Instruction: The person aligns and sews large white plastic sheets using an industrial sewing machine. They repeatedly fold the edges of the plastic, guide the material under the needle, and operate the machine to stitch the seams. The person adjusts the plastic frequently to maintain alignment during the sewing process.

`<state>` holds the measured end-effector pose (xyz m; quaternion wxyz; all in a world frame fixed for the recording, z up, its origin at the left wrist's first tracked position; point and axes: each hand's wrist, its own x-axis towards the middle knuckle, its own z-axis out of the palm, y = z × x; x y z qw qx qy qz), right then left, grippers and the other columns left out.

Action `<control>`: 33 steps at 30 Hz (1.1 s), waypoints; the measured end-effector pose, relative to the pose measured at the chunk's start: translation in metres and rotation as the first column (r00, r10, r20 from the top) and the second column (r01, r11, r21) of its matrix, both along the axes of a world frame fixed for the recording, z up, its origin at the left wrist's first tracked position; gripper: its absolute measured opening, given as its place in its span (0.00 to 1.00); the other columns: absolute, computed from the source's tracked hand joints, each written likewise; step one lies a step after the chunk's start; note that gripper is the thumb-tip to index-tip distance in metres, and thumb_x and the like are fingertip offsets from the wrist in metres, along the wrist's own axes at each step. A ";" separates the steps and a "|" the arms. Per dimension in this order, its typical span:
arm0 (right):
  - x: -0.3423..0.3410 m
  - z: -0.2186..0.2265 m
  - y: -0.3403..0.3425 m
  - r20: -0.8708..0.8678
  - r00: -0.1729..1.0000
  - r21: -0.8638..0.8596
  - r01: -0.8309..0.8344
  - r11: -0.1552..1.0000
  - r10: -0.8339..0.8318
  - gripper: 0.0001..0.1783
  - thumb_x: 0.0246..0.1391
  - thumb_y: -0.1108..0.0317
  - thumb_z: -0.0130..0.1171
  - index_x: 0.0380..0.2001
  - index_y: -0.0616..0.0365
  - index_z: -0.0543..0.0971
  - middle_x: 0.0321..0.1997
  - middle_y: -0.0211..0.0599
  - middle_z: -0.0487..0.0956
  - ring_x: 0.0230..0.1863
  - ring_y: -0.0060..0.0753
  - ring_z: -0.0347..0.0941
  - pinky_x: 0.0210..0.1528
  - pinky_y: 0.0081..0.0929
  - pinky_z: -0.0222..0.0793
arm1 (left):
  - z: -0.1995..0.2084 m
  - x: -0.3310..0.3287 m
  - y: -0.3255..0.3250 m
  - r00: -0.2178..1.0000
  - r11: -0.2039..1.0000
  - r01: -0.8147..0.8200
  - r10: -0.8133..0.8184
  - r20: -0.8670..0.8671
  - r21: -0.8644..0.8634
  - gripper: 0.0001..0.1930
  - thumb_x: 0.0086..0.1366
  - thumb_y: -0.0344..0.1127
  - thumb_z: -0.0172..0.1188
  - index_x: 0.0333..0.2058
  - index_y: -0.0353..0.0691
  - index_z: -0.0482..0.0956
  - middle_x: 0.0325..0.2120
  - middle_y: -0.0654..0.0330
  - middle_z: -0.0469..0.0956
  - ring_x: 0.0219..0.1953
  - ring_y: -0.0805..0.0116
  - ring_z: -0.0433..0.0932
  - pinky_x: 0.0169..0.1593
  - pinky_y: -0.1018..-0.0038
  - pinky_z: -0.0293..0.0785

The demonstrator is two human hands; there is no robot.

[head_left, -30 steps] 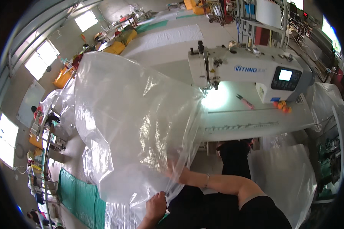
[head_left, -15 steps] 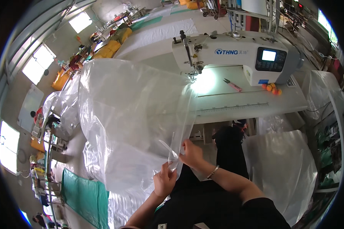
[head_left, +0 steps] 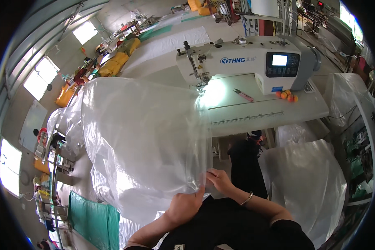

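Right hand [head_left: 221,181] lower on film [head_left: 141,133]; white table [head_left: 256,106], perhaps floor sheeting [head_left: 173,46] beyond.

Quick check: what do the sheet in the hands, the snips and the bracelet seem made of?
Sheet: glossy plastic film, by its translucent body and bright highlights.
Snips: pink end perhaps plastic or coated metal, by its even colour; dark end probably metal, too small to be sure.
Bracelet: likely polished metal, by its pale shine, though plastic is possible.
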<state>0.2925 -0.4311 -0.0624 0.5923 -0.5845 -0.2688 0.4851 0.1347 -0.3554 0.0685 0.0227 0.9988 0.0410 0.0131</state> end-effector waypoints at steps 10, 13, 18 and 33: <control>-0.016 -0.013 0.002 -0.280 0.957 0.213 0.145 0.966 -0.081 0.19 0.67 0.60 0.46 0.34 0.64 0.79 0.30 0.28 0.79 0.30 0.18 0.70 0.34 0.20 0.67 | -0.030 0.013 -0.004 0.952 0.936 -0.180 0.088 -0.292 -0.304 0.23 0.59 0.38 0.56 0.53 0.37 0.71 0.17 0.53 0.77 0.19 0.53 0.78 0.26 0.60 0.74; -0.012 -0.021 0.005 -0.347 0.938 0.148 0.068 0.987 -0.012 0.18 0.66 0.60 0.48 0.34 0.64 0.79 0.31 0.29 0.79 0.31 0.18 0.72 0.36 0.19 0.67 | -0.021 0.034 0.022 0.888 0.847 0.002 -0.246 -0.388 -0.531 0.20 0.62 0.41 0.55 0.52 0.44 0.73 0.26 0.49 0.79 0.31 0.48 0.80 0.37 0.58 0.75; -0.003 0.015 -0.009 -0.274 0.962 0.171 0.069 0.983 -0.019 0.20 0.65 0.57 0.51 0.31 0.67 0.78 0.30 0.29 0.77 0.32 0.17 0.71 0.34 0.19 0.67 | -0.021 0.166 0.125 0.999 0.949 -0.036 0.046 0.024 -0.312 0.23 0.64 0.42 0.55 0.56 0.39 0.69 0.50 0.46 0.73 0.54 0.50 0.71 0.55 0.61 0.67; 0.041 0.012 -0.040 0.756 0.640 -0.126 -0.067 0.990 0.140 0.25 0.60 0.51 0.52 0.16 0.59 0.77 0.15 0.50 0.72 0.20 0.55 0.73 0.22 0.44 0.66 | -0.056 0.269 0.213 0.957 0.985 -0.006 0.056 0.285 -0.173 0.11 0.62 0.33 0.56 0.43 0.41 0.78 0.39 0.54 0.77 0.36 0.52 0.77 0.38 0.59 0.74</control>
